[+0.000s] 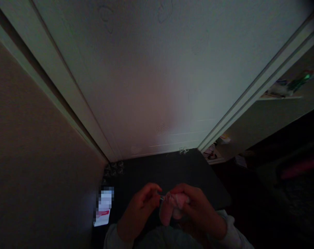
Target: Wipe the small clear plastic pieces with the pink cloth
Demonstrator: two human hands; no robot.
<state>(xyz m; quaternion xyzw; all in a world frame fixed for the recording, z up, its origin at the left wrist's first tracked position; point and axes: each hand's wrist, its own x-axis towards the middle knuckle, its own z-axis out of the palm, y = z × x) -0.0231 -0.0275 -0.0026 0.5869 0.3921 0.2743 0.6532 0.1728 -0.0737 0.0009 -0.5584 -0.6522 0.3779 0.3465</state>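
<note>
A small, pale pink, soft-looking item (166,211) hangs low in front of my body, with a rounded lobe pointing down; the dim light hides its exact kind. My right hand (197,205) is closed around its right side, thumb and fingers pinching the upper part. At its left edge, my left hand (143,204) is closed in a pinch, fingertips touching or almost touching the pink item. A thin shiny piece (162,198) shows between the left fingertips and the item; how far it runs inside the hand is hidden.
Beneath my hands is a dark table (157,173), its far edge against a white panel (157,86). A lit phone-like screen (103,211) lies at left. Small clear objects stand at the back left (115,167) and back right (184,150). Shelves (281,98) holding items are at right.
</note>
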